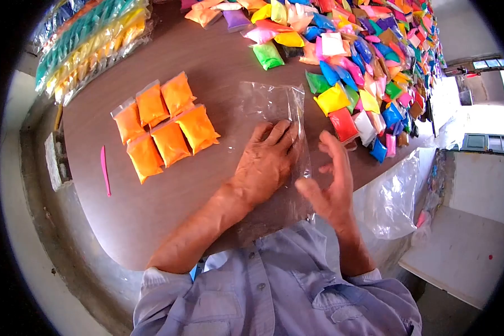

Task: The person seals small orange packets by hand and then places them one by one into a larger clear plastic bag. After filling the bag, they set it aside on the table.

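A clear, flat plastic bag (271, 101) lies on the brown table (207, 61) in front of me. My left hand (266, 162) rests on it, palm down with fingers stretched out. To the right of the bag, my right hand (333, 185) is held with thumb and fingers apart and nothing visible between them. Left of the bag, several small orange packets (171, 140) lie in two rows, close together or overlapping. Further left lies a thin pink plastic knife (105, 171).
A big pile of small packets (369, 61) in many colours covers the table's far right. Large clear bags (89, 42) filled with coloured packets stand at the far left. A large clear plastic bag (395, 196) hangs or lies beyond the right edge.
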The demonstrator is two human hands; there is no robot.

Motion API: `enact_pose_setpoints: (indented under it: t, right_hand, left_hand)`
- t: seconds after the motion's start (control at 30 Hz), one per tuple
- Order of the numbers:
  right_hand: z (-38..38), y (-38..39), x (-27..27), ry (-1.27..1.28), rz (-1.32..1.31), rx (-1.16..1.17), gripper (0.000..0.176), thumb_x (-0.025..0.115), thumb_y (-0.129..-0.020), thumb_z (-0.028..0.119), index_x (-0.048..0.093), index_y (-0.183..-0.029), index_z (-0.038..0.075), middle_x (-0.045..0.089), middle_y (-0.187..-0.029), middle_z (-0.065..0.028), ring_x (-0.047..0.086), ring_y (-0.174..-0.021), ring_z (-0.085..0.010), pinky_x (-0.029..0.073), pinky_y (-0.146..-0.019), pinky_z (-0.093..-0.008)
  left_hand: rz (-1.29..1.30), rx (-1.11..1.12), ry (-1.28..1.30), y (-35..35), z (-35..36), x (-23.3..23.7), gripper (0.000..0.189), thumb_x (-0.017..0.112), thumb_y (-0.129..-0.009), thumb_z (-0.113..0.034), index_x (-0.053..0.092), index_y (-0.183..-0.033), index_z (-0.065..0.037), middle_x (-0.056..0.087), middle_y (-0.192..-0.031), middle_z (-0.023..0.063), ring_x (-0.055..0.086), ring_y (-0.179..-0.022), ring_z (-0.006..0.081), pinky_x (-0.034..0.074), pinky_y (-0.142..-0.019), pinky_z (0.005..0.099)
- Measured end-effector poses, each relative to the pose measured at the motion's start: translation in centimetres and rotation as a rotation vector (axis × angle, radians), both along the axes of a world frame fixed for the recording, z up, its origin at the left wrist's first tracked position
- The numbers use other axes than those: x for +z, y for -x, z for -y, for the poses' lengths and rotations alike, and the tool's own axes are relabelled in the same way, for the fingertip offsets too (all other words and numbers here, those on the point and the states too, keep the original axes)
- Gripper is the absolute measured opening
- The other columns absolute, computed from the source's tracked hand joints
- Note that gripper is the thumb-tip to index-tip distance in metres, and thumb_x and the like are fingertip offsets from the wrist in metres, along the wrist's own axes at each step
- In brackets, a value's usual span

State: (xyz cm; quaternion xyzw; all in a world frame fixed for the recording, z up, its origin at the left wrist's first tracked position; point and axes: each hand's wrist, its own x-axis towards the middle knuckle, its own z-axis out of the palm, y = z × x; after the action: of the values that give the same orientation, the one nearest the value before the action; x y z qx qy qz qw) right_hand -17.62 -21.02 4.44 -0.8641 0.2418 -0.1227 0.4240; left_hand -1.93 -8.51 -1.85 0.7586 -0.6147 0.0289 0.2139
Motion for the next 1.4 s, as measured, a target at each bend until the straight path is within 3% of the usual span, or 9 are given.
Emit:
enact_pose_setpoints:
  t: [0.07, 0.23, 0.43, 0.73, 0.9, 1.13, 1.23, 1.3, 1.4]
  right_hand:
    - [-1.4, 0.3, 0.4, -0.043, -0.037, -0.011, 0.109, 0.095, -0.081, 0.043, 0.039, -0.165, 0.001, 0.046, -0.162, -0.0248, 0.052, -0.146, -0.0382, 0.05, -0.113, -0.0483]
    - [-2.8, 0.1, 0.0, 0.253, -0.021, 0.04, 0.093, 0.087, -0.088, 0.028, 0.04, -0.163, -0.002, 0.045, -0.162, -0.0299, 0.048, -0.149, -0.0484, 0.044, -0.122, -0.0535]
    - [-2.2, 0.8, -1.0, 0.26, 0.018, 0.051, 0.066, 0.068, -0.096, 0.007, 0.049, -0.158, -0.004, 0.052, -0.157, -0.0319, 0.053, -0.145, -0.0491, 0.044, -0.122, -0.0514]
    - [-2.0, 1.6, -1.5, 0.19, 0.075, 0.003, 0.06, 0.066, -0.094, 0.002, 0.057, -0.153, -0.003, 0.057, -0.154, -0.0287, 0.057, -0.144, -0.0458, 0.047, -0.12, -0.0478]
    - [-2.7, 1.5, -0.9, 0.228, 0.083, 0.02, 0.058, 0.067, -0.093, 0.002, 0.06, -0.151, 0.0, 0.058, -0.153, -0.0287, 0.058, -0.143, -0.0466, 0.048, -0.119, -0.048]
    - [-3.6, 1.7, -1.1, 0.217, 0.089, 0.042, 0.062, 0.069, -0.092, 0.003, 0.057, -0.153, 0.001, 0.053, -0.157, -0.0292, 0.057, -0.142, -0.0482, 0.048, -0.118, -0.0499]
    - [-3.8, 2.2, -0.6, 0.226, 0.094, 0.041, 0.063, 0.069, -0.092, 0.002, 0.057, -0.154, 0.001, 0.052, -0.158, -0.0294, 0.056, -0.143, -0.0485, 0.048, -0.119, -0.0504]
    - [-4.1, 2.5, -0.2, 0.237, 0.081, 0.03, 0.064, 0.068, -0.091, 0.0, 0.057, -0.154, 0.001, 0.051, -0.159, -0.0291, 0.055, -0.144, -0.0482, 0.048, -0.119, -0.0503]
    - [-4.2, 3.2, -0.6, 0.249, 0.076, 0.011, 0.065, 0.065, -0.09, -0.003, 0.057, -0.154, 0.003, 0.05, -0.161, -0.0281, 0.054, -0.145, -0.0474, 0.048, -0.119, -0.0497]
  left_hand:
    - [-0.053, 0.018, 0.039, 0.5, 0.2, 0.1, 0.052, 0.07, -0.092, -0.023, 0.069, -0.14, -0.003, 0.062, -0.149, 0.0168, 0.05, -0.148, 0.0335, 0.038, -0.125, 0.0498]
    - [-0.113, 0.055, 0.094, 0.7, 0.3, 0.1, 0.052, 0.07, -0.094, -0.027, 0.069, -0.139, -0.001, 0.061, -0.15, 0.0202, 0.049, -0.148, 0.0359, 0.035, -0.127, 0.0509]
    - [-0.164, 0.029, 0.138, -0.3, -0.1, 0.5, 0.054, 0.07, -0.101, -0.034, 0.066, -0.14, 0.002, 0.059, -0.153, 0.0225, 0.049, -0.15, 0.0383, 0.037, -0.126, 0.0504]
    - [-0.06, 0.157, 0.076, -0.7, 0.4, 0.1, 0.051, 0.069, -0.103, -0.031, 0.064, -0.145, -0.001, 0.058, -0.155, 0.0173, 0.051, -0.146, 0.0355, 0.045, -0.119, 0.0492]
    - [0.109, 0.165, 0.063, -1.4, 1.1, 0.1, 0.041, 0.067, -0.099, -0.023, 0.071, -0.133, 0.0, 0.067, -0.134, 0.0144, 0.057, -0.125, 0.0298, 0.049, -0.105, 0.0434]
    - [0.143, 0.217, -0.047, -1.8, 2.6, 0.2, 0.032, 0.065, -0.097, -0.019, 0.075, -0.124, -0.004, 0.068, -0.124, 0.0103, 0.059, -0.119, 0.0286, 0.053, -0.098, 0.0432]
    - [0.053, 0.257, -0.084, -1.9, 2.9, 0.1, 0.035, 0.065, -0.098, -0.02, 0.074, -0.127, -0.004, 0.067, -0.134, 0.0128, 0.06, -0.121, 0.0298, 0.056, -0.096, 0.0455]
    - [0.052, 0.329, 0.05, -2.2, 3.1, -0.4, 0.04, 0.064, -0.104, -0.026, 0.069, -0.137, -0.005, 0.057, -0.158, 0.0121, 0.065, -0.119, 0.0331, 0.062, -0.094, 0.0473]
    - [0.014, 0.369, -0.008, -2.2, 3.5, -0.4, 0.042, 0.062, -0.107, -0.029, 0.067, -0.139, -0.003, 0.055, -0.16, 0.0113, 0.065, -0.12, 0.0337, 0.062, -0.095, 0.047]
